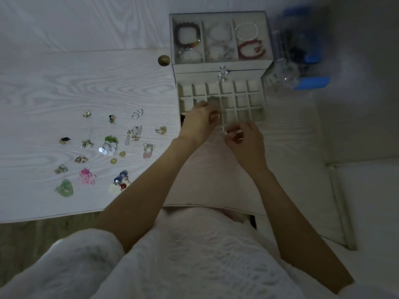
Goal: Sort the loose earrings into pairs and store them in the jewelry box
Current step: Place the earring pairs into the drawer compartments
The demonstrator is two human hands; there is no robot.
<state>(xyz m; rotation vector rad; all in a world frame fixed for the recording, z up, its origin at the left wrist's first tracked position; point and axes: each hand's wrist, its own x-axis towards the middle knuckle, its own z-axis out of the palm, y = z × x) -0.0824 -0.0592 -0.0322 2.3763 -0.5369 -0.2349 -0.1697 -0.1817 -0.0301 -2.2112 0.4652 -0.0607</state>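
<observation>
1. Both hands' fingers are pinched together: right hand (pixel 244 141) on a small clear earring (pixel 223 130), left hand (pixel 198 124) above it.
2. Just beyond, the jewelry box (pixel 220 67) offers a velvety square-celled drawer (pixel 244 100).
3. Loose earrings (pixel 108 147) lie scattered on the pale woodgrain table (pixel 64 83).

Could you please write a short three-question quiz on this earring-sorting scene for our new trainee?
1. True or false: the bracelets lie in the top tray of the jewelry box, behind the small-cell drawer.
2. On which side of the box do the loose earrings lie on the table: A) the person's left, B) the person's right, C) behind it?
3. Where are the left hand and the right hand working?

Key
1. True.
2. A.
3. At the drawer's near edge, close together, fingertips pinched around something small; what it is cannot be told.
</observation>
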